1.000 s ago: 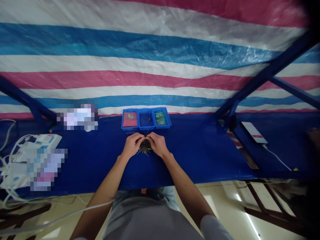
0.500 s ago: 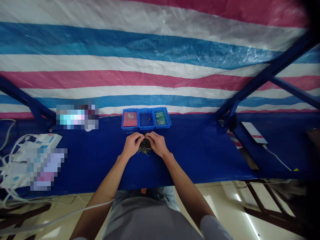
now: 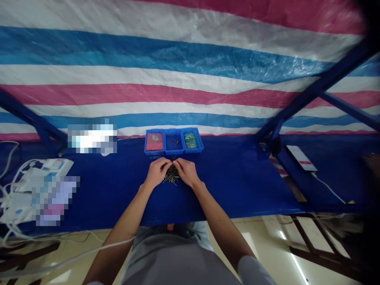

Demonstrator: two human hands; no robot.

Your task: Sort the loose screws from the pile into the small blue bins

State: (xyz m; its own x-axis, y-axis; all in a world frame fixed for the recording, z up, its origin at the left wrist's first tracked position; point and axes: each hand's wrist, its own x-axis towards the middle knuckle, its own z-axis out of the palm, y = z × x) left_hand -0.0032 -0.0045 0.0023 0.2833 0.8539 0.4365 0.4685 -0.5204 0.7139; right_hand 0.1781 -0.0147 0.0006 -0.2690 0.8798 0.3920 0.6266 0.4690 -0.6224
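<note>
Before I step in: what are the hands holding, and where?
The left hand and right hand cup a pile of small metal pins from either side; whether they grip any pin cannot be told.

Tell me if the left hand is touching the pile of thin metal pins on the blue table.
Touching. The head view shows the left hand cupped against the pile of thin metal pins, its fingers resting on the pile's left side.
</note>
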